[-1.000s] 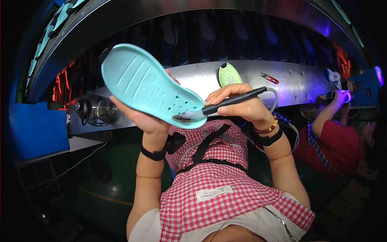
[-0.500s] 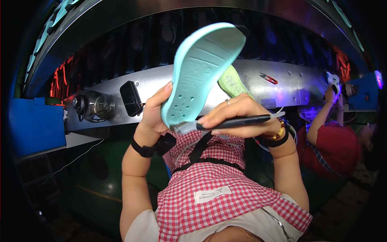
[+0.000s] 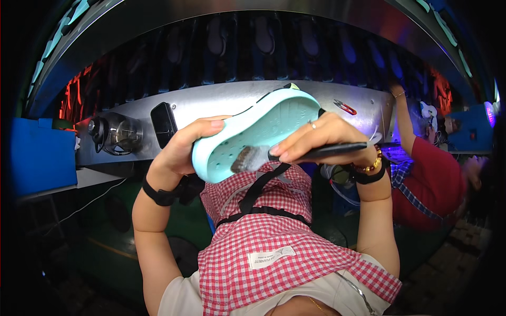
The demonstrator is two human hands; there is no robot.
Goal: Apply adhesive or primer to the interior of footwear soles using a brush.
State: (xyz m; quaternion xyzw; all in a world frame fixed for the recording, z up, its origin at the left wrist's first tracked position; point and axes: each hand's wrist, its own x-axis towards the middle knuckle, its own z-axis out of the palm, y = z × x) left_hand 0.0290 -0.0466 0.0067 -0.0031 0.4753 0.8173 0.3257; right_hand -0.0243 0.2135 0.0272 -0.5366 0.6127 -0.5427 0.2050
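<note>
A pale turquoise shoe sole [image 3: 263, 119] is held up in front of me, its hollow inner side facing me. My left hand [image 3: 185, 141] grips its lower left end, thumb over the rim and the other fingers mostly hidden behind. In my right hand [image 3: 329, 138] is a brush [image 3: 334, 151] with a black handle, pinched near the bristles. The bristle end lies inside the sole's lower end, by a group of small round dents. Behind the sole's upper edge, a small yellow-green piece [image 3: 293, 86] shows; the rest of it is hidden.
On the metal ledge [image 3: 221, 100] lie a black phone-like device [image 3: 164, 124] and red-handled thread snips [image 3: 345, 107]; a clear jug [image 3: 122, 134] with a black lid stands at left. A blue box [image 3: 45, 158] is far left. Close on my right, a co-worker in a red top [image 3: 433, 181] reaches toward the ledge.
The sole has been lowered and tilted, so its hollow looks shallower from here. My left hand has shifted left, and the brush has moved slightly up. The co-worker's arm now stretches toward the ledge.
</note>
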